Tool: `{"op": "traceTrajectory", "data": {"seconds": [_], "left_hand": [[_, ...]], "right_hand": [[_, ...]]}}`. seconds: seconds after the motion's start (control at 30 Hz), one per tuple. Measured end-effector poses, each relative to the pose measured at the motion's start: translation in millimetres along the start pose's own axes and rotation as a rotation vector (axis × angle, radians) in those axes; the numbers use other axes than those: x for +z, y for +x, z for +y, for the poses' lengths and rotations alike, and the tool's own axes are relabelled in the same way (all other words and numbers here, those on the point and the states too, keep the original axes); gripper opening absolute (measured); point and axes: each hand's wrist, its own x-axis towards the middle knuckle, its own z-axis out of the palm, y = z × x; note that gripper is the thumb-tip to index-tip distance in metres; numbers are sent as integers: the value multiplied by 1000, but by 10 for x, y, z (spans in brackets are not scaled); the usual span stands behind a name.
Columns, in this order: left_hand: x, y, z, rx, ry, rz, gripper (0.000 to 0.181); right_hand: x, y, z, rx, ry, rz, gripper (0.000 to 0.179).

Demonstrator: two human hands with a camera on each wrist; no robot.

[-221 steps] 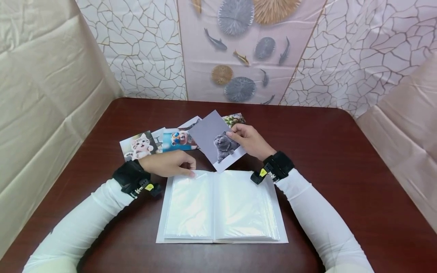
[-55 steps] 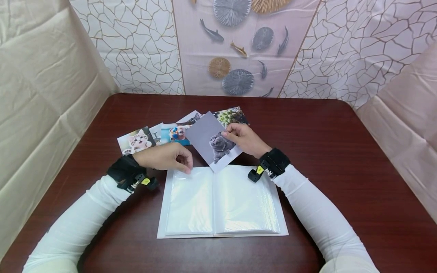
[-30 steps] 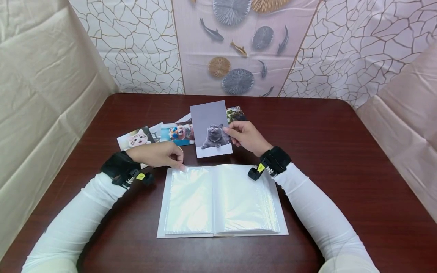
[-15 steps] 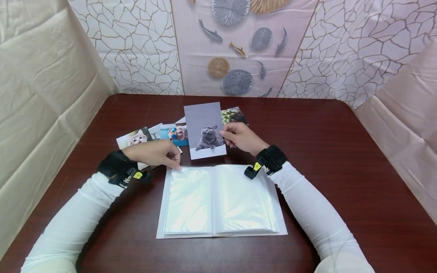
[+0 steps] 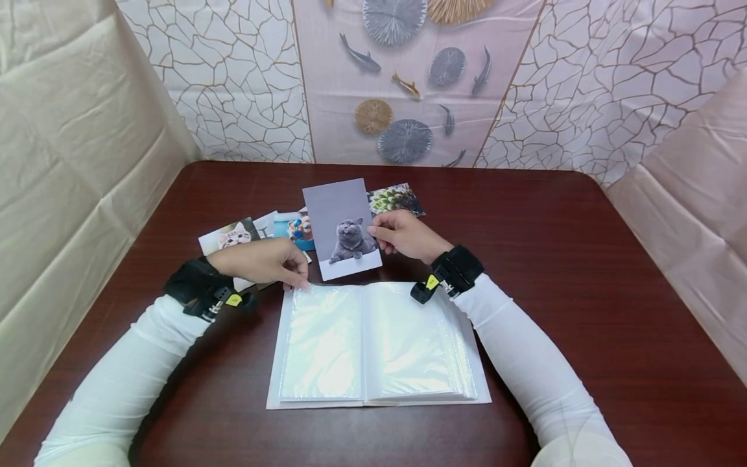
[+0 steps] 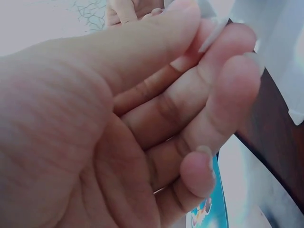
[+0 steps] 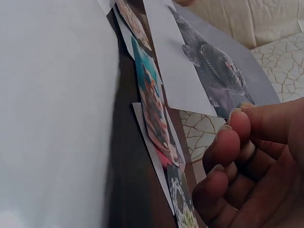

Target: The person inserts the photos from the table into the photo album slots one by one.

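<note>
My right hand (image 5: 411,237) pinches the right edge of a photo (image 5: 344,220) of a grey cat between thumb and fingers. The photo stands nearly upright just beyond the far edge of an open photo album (image 5: 274,389). In the right wrist view the photo (image 7: 185,71) tilts away from the fingertips. My left hand (image 5: 262,263) is at the album's far left corner, its thumb and forefinger pinching the top edge of the clear left pocket page (image 5: 323,344). A thin pale edge (image 6: 216,35) shows between those fingers in the left wrist view. Both album pages face up, their pockets without pictures.
Behind the hands several photos lie spread on the dark wooden table (image 5: 583,292): a kitten photo (image 5: 233,233), a blue one with an animal in goggles (image 5: 294,228), and a plant photo (image 5: 397,200). My left hand partly covers the kitten photo.
The right hand has turned the cat photo from a slanted to a nearly upright position and brought it left and slightly nearer the album. The left hand has shifted left along the page's top edge.
</note>
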Motion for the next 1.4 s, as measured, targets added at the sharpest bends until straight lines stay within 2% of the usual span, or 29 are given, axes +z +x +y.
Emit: {"op": "traceTrajectory", "data": {"seconds": [0.8,1.13,1.4], "left_hand": [[-46,-31,-2,-17,-48,-21,6],[-55,-42,18,-39,-37,-15,8],[-50,-39,7,-37,-97,-21,8]], "right_hand": [[94,88,-56,-1,8,-54,21],[146,128,-77,-13,24,-99,22],[162,137,-36,-14,36,-130,20]]}}
